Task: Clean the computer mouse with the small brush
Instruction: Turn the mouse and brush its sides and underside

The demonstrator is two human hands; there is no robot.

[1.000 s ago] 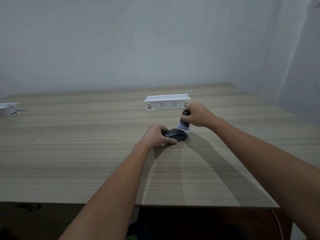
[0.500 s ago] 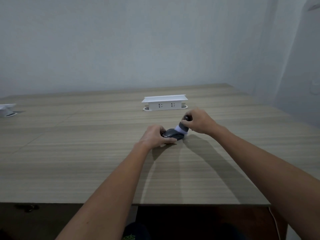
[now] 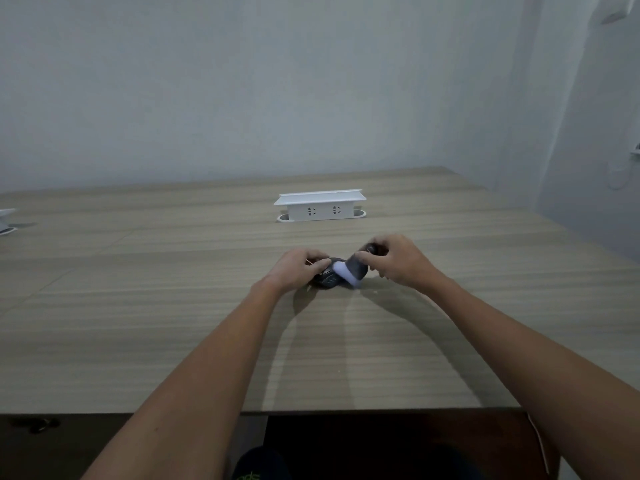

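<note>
Both forearms are bare up to the frame edge, with no sleeves, watch or rings visible on the left hand [image 3: 298, 270] or right hand [image 3: 398, 261]. Dark clothing with a green mark [image 3: 249, 476] shows below.

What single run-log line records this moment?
step: brushing | left hand: steadies mouse on table | right hand: holds small brush, white bristles on mouse | behind: white socket box

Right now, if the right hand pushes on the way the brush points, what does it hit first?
The mouse: the brush in the right hand already touches it. Beyond it sits the left hand.
</note>
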